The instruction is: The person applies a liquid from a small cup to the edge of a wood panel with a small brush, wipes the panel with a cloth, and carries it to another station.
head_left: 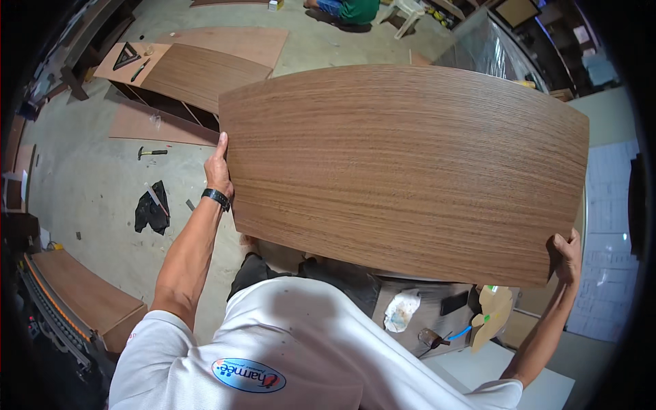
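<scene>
A wide brown wood-grain panel (403,171) is held up in front of me, face toward me. My left hand (219,167), with a black band at the wrist, grips its left edge, thumb pointing up along it. At the lower right corner my right hand (567,256) is closed round the edge. The fingers behind the panel are hidden on both sides. Beyond its left end lies a low cabinet carcass (191,109) with a wood-grain top. A black triangular square (126,56) and a dark pen-like tool (141,69) rest on the carcass.
On the floor at left lie a hammer (152,153) and a black cloth or bag (152,208). Near my right side a bench (427,290) carries a white rag (402,310) and a brush-like tool (432,338). Another person (348,9) sits low at the back, beside a white stool (403,12).
</scene>
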